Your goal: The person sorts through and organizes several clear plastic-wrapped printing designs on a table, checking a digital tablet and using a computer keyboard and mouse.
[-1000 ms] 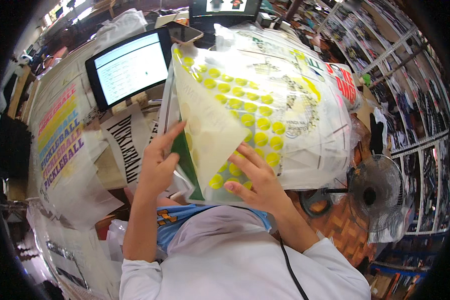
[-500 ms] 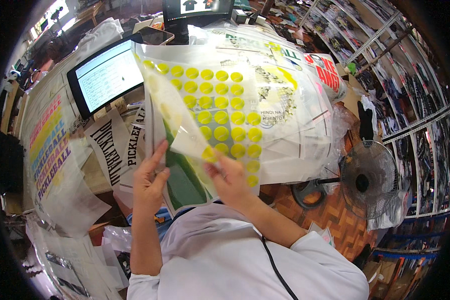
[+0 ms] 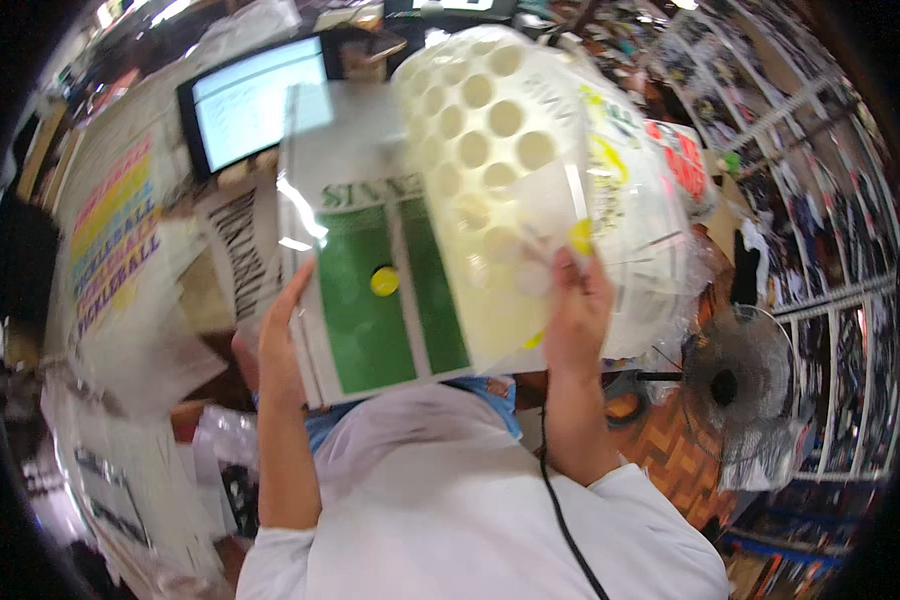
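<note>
A clear film sheet printed with a dark green court design (image 3: pixel 370 345) and a small yellow ball stands before me. Along its left edge my left hand (image 3: pixel 283 335) is closed, mostly seen from the side. My right hand (image 3: pixel 576 315) pinches the lower right part of a second film sheet (image 3: pixel 495 285), which is turned back to the right. Rows of round ball prints show pale on this turned side, and a bright yellow one appears by the fingers. Motion blurs both sheets, and the right fingertips are partly hidden.
Behind the sheets is a lit tablet (image 3: pixel 260 105). Colourful printed films (image 3: pixel 115 235) lie on the left, and a film with black lettering (image 3: pixel 240 250) lies nearer. Stacked clear sheets (image 3: pixel 635 275) cover the right side. A fan (image 3: pixel 725 385) and packed shelves (image 3: pixel 840 350) stand farther right.
My right hand has moved right, swinging the ball-printed sheet open and over. The green sheet beneath now shows much more. My left hand stays at the left edge.
</note>
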`<state>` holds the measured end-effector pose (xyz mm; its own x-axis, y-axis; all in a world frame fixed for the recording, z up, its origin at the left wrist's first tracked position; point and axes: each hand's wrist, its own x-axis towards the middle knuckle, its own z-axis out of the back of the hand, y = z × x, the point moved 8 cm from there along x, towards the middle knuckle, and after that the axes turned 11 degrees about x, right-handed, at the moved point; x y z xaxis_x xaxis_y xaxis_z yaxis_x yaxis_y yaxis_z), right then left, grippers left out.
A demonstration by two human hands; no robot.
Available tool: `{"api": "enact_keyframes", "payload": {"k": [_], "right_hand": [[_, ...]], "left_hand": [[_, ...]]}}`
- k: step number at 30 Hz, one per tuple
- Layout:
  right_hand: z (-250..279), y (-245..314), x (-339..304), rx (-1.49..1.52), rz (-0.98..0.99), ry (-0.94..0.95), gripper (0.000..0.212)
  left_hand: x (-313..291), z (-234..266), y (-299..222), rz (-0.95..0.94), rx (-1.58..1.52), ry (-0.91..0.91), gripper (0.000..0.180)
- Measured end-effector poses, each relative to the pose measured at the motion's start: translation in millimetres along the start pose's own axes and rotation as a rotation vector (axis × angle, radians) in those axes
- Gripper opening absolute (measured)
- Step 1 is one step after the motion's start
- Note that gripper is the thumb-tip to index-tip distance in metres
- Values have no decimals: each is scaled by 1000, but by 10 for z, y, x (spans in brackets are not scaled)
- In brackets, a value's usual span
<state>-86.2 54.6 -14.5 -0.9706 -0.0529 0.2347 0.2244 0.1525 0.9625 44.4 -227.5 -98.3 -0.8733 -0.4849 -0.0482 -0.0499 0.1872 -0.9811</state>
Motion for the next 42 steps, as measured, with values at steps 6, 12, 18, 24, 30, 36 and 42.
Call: {"api": "enact_keyframes", "payload": {"k": [6, 12, 18, 24, 30, 36, 42], "right_hand": [[-196, -125, -125, 90, -11, 242, 32], [-1211, -8, -739, -338, 235, 815, 57], [-1237, -198, -845, -332, 254, 840, 61], [-1209, -383, -1009, -402, 246, 896, 58], [-1041, -503, -973, -329, 132, 897, 58], [-971, -379, -1033, -288, 108, 885, 41], [-187, -748, -1038, -536, -232, 982, 30]], "left_hand": [[5, -13, 101, 82, -103, 76, 77], [-6, -6, 68, -42, 7, 55, 88], [-87, -502, -487, -88, 177, 170, 87], [-56, -546, -452, -67, 411, 131, 95], [-237, -779, -514, -327, 520, 128, 93], [-272, -804, -472, -273, 760, -8, 83], [-276, -320, -875, -538, 1012, -259, 72]]}}
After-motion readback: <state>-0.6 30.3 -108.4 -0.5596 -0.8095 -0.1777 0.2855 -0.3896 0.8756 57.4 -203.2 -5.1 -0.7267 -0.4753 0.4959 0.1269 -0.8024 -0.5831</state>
